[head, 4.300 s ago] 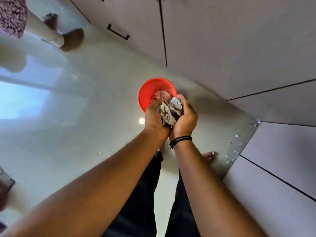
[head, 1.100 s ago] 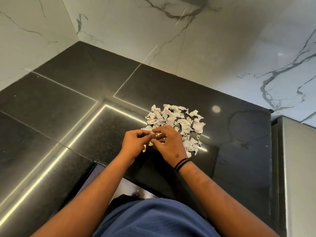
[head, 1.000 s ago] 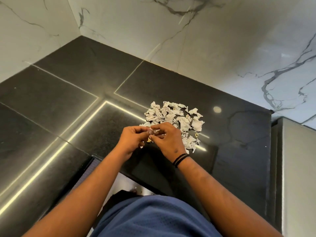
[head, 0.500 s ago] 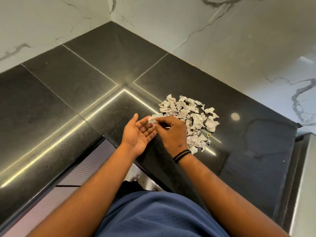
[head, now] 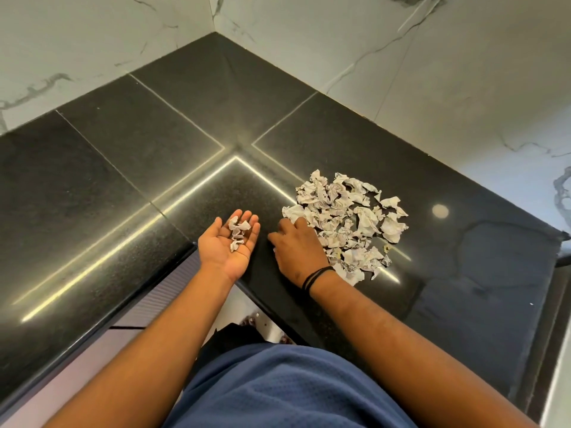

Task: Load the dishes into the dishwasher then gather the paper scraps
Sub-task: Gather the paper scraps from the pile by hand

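Observation:
A pile of crumpled white paper scraps (head: 349,217) lies on the black stone counter (head: 148,168). My left hand (head: 228,244) is held palm up near the counter's inner corner, fingers straight, with a few small scraps (head: 237,233) lying on the palm. My right hand (head: 296,244), with black bands on the wrist, rests palm down on the counter at the pile's left edge, its fingertips touching the nearest scraps. No dishes or dishwasher are in view.
The L-shaped counter meets white marble walls (head: 401,57) at the back corner. Its front edge runs diagonally below my hands, with pale cabinet fronts (head: 92,350) underneath. A grey appliance side (head: 556,366) stands at the far right.
Earlier both hands held a wad of paper over a red bin on the floor. Since half a second ago my hands have parted: the left palm has opened flat with scraps on it, the right has moved to the pile.

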Available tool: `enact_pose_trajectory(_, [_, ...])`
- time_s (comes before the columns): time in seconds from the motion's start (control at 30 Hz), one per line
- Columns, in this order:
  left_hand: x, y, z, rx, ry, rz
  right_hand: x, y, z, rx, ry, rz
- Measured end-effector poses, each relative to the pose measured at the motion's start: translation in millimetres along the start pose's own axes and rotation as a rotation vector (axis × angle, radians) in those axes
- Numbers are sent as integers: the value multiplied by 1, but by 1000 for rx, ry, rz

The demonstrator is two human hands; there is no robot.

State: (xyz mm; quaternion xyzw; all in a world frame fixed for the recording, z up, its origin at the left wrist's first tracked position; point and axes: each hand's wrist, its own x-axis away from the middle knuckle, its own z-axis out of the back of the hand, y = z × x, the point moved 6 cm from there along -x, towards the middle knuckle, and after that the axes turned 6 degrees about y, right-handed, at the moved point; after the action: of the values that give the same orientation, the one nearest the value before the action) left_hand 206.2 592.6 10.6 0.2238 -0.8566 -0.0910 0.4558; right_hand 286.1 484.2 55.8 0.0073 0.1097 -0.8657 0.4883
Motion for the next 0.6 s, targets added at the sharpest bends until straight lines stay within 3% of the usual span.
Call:
enact_pose_trajectory(0.2, [3, -4, 1, -67, 4, -4, -2, 14, 1, 22, 197, -42])
enact_pose_trajectory(0.33, [9, -8, -5, -118, -39, -18, -2, 4, 30, -328, 418, -118])
enact_pose_trajectory(0.47, [13, -14, -12, -105, -62, 7, -14, -22, 55, -603, 368, -28])
enact_pose_trajectory(0.6, [13, -10, -14, -75, -104, 3, -21, 28, 66, -700, 381, -260])
